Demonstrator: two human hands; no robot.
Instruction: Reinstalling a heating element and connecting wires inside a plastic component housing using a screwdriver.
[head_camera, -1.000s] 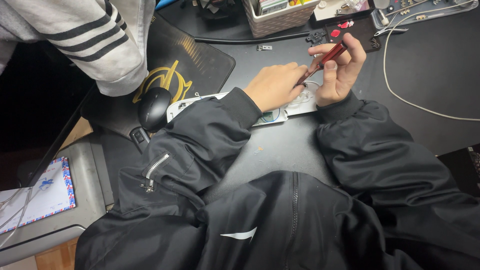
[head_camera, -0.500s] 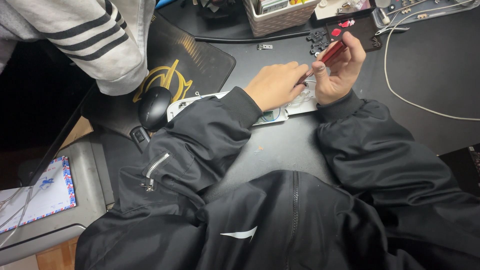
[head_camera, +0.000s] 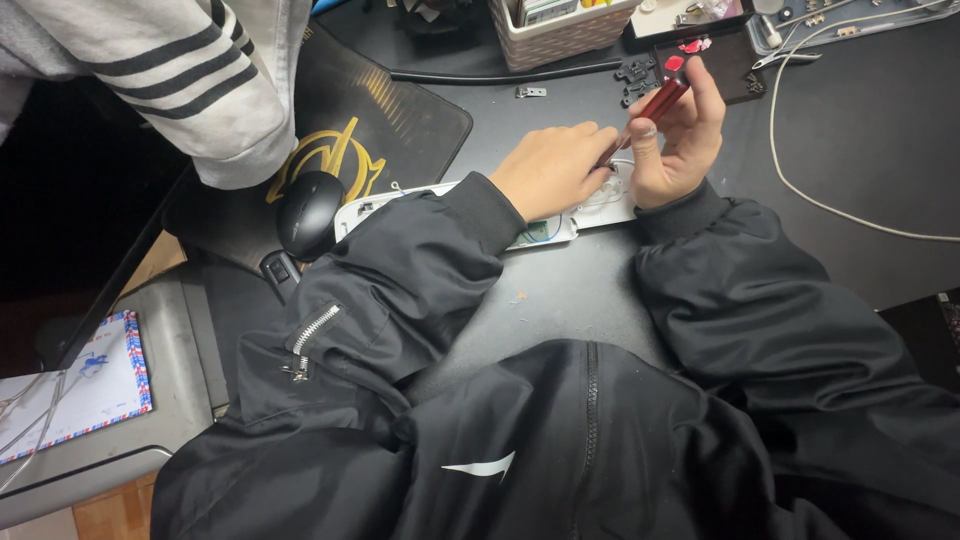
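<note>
Your right hand (head_camera: 678, 140) grips the red screwdriver (head_camera: 655, 105), slanting down-left onto the white casing (head_camera: 590, 212); left hand (head_camera: 553, 170) presses there, empty.

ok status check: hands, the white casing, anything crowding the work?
Right hand gripping red screwdriver, tip down at white casing. Left hand pressing casing flat. Black mouse at casing's left end; white cable off right.

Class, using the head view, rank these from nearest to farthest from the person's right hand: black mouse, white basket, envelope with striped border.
From the right hand:
1. White basket, just up and left, at the desk's back.
2. Black mouse, left, on the mat.
3. Envelope, far lower left.
</note>
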